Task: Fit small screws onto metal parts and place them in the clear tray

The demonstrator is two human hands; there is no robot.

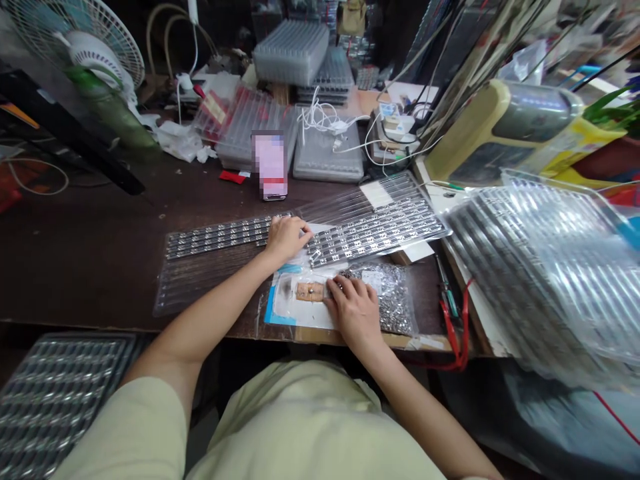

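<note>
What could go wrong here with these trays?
The right hand rests against a bag of small silver parts; if the bag is unsealed, they could spill. The left hand rests on a clear tray of metal parts, which could shift and shed them. The tilted stack of clear trays at the bench edge might slide off.

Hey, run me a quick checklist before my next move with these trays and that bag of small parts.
1. Left hand in contact with the clear tray of metal parts: ok.
2. Right hand at the brown pad: ok, fingers at its right end.
3. Bag of silver parts sealed: cannot tell.
4. Lower rows of the other clear tray filled: not ok, they look empty.
5. Phone away from the hands: ok, upright beyond the trays.
6. Stack of clear trays secure: not ok, it seems to overhang the bench.
</note>
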